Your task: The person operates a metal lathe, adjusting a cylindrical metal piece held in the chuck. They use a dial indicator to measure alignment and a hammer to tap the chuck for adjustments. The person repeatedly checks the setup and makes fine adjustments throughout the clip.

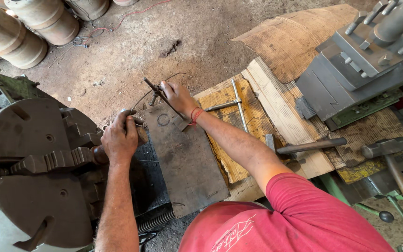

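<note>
Nearest, our left hand [120, 137] has its grip closed around a small metal piece [138, 122] beside the lathe chuck [38, 172]. Just beyond, our right hand [178, 97] pinches a thin metal rod tool [157, 93] above the far end of the dark steel plate [185, 163].

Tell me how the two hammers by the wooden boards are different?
The hammer nearer the arm lies almost flat across the boards, handle pointing right. The hammer at the right edge has a longer handle running down and out of view, and lies off the boards. Both have dark metal heads and look worn.
</note>
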A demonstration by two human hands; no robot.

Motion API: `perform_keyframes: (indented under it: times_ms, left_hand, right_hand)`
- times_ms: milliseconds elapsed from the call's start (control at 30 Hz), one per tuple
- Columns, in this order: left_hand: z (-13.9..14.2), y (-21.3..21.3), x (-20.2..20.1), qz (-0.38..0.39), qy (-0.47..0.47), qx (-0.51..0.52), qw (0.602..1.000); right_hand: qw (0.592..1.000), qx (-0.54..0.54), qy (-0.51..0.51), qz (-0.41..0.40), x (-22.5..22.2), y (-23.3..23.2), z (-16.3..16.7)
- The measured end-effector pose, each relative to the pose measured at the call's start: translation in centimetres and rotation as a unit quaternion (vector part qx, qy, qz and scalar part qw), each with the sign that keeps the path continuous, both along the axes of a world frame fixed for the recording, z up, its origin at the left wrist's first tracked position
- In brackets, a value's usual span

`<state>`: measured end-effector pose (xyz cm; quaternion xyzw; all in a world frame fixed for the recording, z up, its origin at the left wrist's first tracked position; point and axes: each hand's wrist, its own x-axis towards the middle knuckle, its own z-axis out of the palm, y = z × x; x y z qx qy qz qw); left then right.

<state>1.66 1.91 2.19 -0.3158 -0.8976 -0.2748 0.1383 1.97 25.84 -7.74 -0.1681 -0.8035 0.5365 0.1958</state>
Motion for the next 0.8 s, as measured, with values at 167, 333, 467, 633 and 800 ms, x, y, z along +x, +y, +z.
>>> perform_keyframes:
  times_ms: [167, 333, 467, 633, 800]
  left_hand:
    - [0.1, 0.2, -0.1, 0.001, 0.005, -0.005, 1.000]
    - [-0.1, 0.1, -0.1, 0.004, 0.012, -0.020, 1.000]
    - [-0.1, 0.1, -0.1, 0.004, 0.018, -0.026, 0.999]
    - [0.3, 0.3, 0.1, -0.002, -0.006, -0.020, 1.000]
    - [0.6, 0.4, 0.4, 0.006, 0.013, -0.019, 1.000]
  right_hand:
    - [0.965, 0.219, 0.141, -0.013, 1.5, -0.2, 1.2]
    - [0.945, 0.284, 0.158, -0.045, 1.5, -0.4, 1.2]
    - [0.945, 0.279, 0.162, -0.049, 0.4, -0.3, -0.1]
    - [0.986, 0.158, 0.060, -0.011, -0.5, -0.5, -0.9]
    - [0.993, 0.090, 0.070, -0.013, -0.3, -0.4, -0.5]
